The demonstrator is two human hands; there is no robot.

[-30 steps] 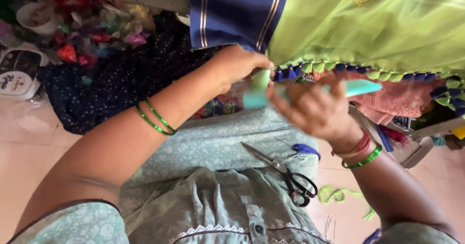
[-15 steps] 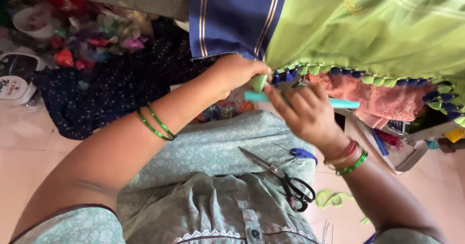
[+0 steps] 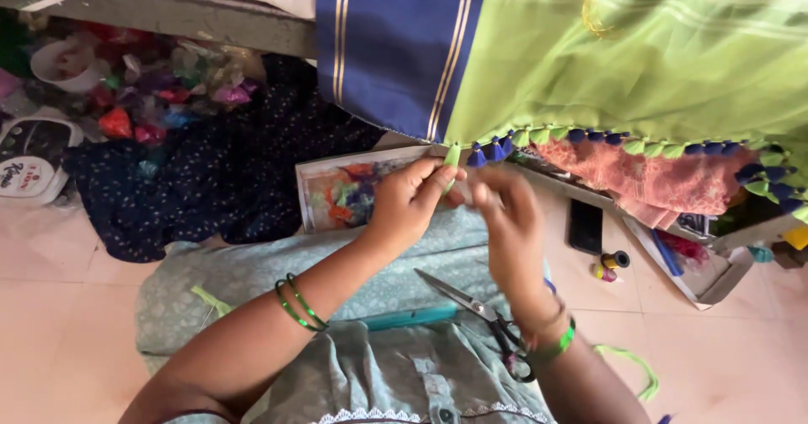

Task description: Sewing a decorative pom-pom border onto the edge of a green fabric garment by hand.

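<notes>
Tiled floor (image 3: 50, 306); hands (both) on green tassel (image 3: 452, 156)

The right hand (image 3: 505, 222) is blurred, so how its fingers are set cannot be told. The left hand (image 3: 412, 197) covers most of the green tassel (image 3: 452, 156) it pinches. The right wrist hides the handles of the scissors (image 3: 480, 314). The left forearm covers one end of the teal comb (image 3: 412, 315). The green and blue cloth (image 3: 589, 53) runs off the top and right edges. The contents of the shallow box (image 3: 345, 192) are a blur of colours, partly behind the left hand. The small bags (image 3: 160, 96) at upper left are too small to tell apart.
</notes>
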